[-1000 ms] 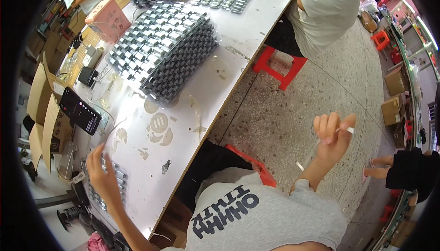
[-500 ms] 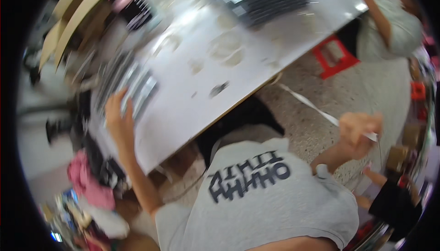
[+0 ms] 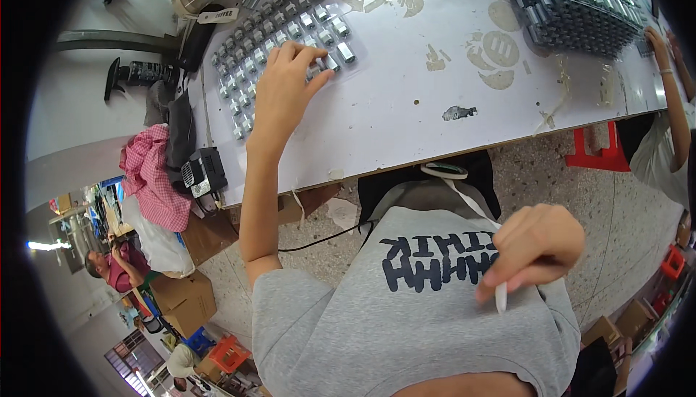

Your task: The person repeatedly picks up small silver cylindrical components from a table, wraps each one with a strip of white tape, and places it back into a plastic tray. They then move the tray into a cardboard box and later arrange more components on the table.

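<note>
A sheet of small metal parts (image 3: 279, 42) is laid flat on the far left part of the white table (image 3: 406, 100). The parts are short, shiny, grey cylinders set in slanted rows on a clear backing. The left hand (image 3: 284, 81) is placed on the near edge of this sheet, with fingers curled and the fingertips (image 3: 315, 55) pressed onto parts in the nearest rows; whether a part is pinched cannot be told. The tabletop is smooth and matte, marked with pale round and striped stains and a small dark scuff (image 3: 459, 113).

The right hand (image 3: 533, 248) is held low, in front of the grey printed shirt (image 3: 435, 310), away from the table. It is closed around a thin white stick (image 3: 500, 297), whose rounded end projects below the fingers.

At the far right of the table a dense block of stacked metal parts (image 3: 580, 2) is seen, ridged and glinting. Another person's forearm (image 3: 674, 100) is reached toward it. A roll of tape (image 3: 444, 171) rests in the lap, just below the table edge. A pink checked cloth (image 3: 152, 179) is draped at the left end of the table, beside a black boxy device (image 3: 204, 172). A red plastic stool (image 3: 598, 152) stands on the speckled stone floor (image 3: 551, 179).
</note>
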`<state>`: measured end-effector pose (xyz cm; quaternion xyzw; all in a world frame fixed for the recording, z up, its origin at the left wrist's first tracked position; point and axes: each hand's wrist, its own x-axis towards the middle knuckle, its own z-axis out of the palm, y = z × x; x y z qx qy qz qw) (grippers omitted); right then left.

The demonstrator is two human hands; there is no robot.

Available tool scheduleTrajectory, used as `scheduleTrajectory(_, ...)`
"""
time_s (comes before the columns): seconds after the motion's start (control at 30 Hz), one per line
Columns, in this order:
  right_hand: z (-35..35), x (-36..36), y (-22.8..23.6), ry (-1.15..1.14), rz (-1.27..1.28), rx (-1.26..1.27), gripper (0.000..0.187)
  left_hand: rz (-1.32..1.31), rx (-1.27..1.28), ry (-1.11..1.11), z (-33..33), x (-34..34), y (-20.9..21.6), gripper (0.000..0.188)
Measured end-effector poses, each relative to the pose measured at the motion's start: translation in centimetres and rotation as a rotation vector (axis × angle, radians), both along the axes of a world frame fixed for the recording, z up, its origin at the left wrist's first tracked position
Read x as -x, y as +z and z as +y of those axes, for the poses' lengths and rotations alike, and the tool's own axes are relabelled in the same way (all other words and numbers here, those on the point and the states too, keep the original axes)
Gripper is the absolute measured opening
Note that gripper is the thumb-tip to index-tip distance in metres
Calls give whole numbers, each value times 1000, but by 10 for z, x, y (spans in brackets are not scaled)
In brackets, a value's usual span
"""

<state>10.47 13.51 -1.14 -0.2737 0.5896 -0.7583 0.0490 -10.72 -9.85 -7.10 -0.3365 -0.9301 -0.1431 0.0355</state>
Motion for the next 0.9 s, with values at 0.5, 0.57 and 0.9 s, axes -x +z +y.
scheduleTrajectory(0.5, -6, 0, -14, -299, -358, 311, 6, -279, -135, -28, 4, 8, 7, 16)
scheduleTrajectory(0.57, -7, -1, -14, -337, -388, 339, 5, -234, -91, -47, 3, 7, 14, 16)
scheduleTrajectory(0.9, -11, 3, -8, -421, -518, 186, 13, -69, -151, 68, -6, -26, 25, 18)
